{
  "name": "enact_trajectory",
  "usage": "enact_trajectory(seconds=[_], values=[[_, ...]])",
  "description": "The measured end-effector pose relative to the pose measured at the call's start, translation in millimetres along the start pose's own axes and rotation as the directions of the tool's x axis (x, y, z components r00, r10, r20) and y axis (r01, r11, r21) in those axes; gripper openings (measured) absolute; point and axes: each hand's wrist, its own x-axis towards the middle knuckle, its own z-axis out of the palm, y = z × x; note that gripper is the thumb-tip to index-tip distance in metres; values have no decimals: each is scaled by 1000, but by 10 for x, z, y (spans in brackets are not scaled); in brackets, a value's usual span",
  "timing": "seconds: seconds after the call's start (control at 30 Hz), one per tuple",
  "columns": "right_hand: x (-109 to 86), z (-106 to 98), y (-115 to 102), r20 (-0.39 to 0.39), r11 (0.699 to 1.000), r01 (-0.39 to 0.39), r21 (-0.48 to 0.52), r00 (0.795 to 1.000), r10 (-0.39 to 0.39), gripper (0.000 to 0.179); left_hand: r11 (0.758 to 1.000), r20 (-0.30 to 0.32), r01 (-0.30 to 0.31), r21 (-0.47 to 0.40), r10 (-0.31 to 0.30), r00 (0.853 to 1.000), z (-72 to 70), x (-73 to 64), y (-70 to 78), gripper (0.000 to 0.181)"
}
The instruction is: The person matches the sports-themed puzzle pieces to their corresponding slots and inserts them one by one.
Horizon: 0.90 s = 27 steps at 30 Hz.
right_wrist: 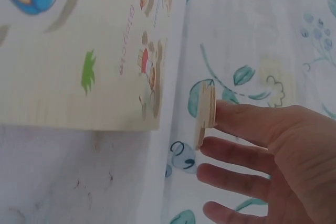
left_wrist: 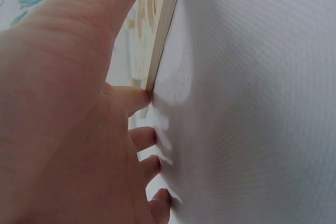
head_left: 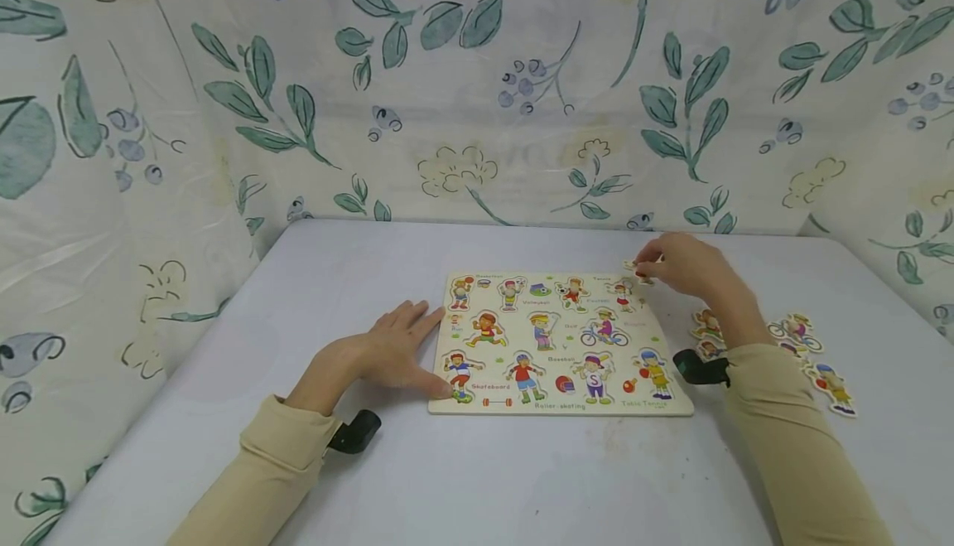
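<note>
A wooden puzzle board (head_left: 559, 413) printed with cartoon children playing sports lies on the white table. My left hand (head_left: 393, 351) rests at its left side with fingers spread, the thumb on the lower left corner. In the left wrist view, a fingertip (left_wrist: 140, 98) touches the edge of the board. Just past the upper right corner, my right hand (head_left: 686, 266) pinches a thin wooden puzzle piece (right_wrist: 205, 111) between thumb and fingers. That piece is seen edge-on in the right wrist view, so its picture is hidden there.
Several loose puzzle pieces lie right of the board, among them a cyclist (head_left: 796, 332) and a child in blue and yellow (head_left: 833, 388). Others (head_left: 706, 326) sit partly behind the right wrist. A leaf-patterned curtain (head_left: 462, 115) hangs behind the white table (head_left: 477, 480).
</note>
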Motion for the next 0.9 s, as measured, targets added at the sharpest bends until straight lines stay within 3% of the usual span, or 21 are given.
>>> enact_trajectory(seconds=[0.3,0.53,0.9], values=[[54,80,-91,66,1000,8,7,998,-8,28,1000,8,6,10,-6,1000,1,2,-2,114],[92,192,-127,149,999,28,18,988,-30,20,1000,-3,-22,12,22,1000,-2,-2,6,114],[91,206,-174,155,999,40,6,987,-41,15,1000,2,-15,19,15,1000,-17,-23,23,114]])
